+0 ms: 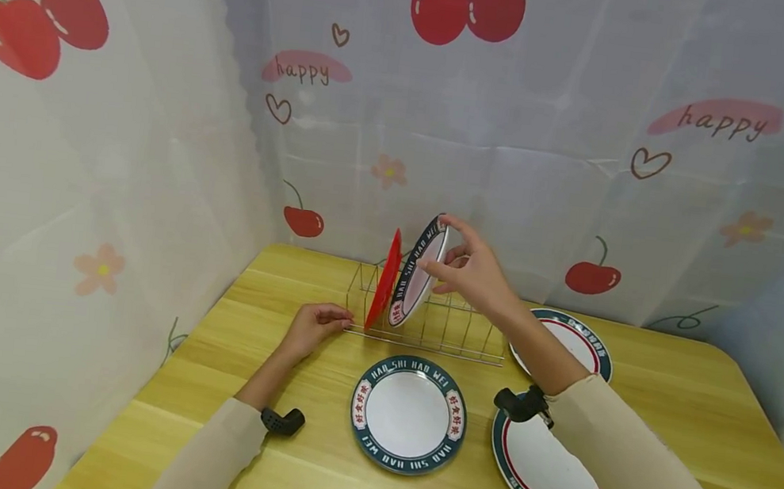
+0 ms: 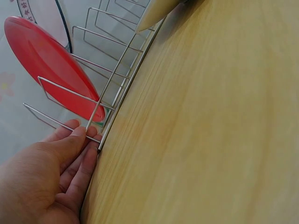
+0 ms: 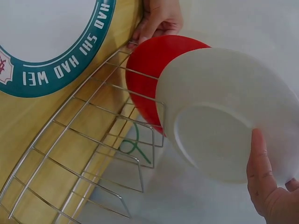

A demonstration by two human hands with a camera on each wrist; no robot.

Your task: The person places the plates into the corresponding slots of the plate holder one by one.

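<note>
My left hand [image 1: 313, 327] pinches the left end of the wire dish rack [image 2: 122, 88] between thumb and fingers. A red plate [image 2: 56, 65] stands on edge in the rack near that hand. Close to its right, my right hand [image 1: 471, 273] holds a plate with a dark lettered rim [image 1: 421, 271], tilted on edge over the rack. In the right wrist view, the white underside of the held plate [image 3: 210, 116] faces the camera, a finger lying against it, and overlaps the red plate. Fingers also reach the held plate's top edge in the head view.
A green-rimmed plate [image 1: 408, 415] lies flat in front of the rack on the wooden table [image 1: 311, 467]. To the right lie two more plates, one in front [image 1: 548, 468] and one behind [image 1: 568, 339], partly covered by my right arm. A printed curtain [image 1: 514, 170] hangs behind.
</note>
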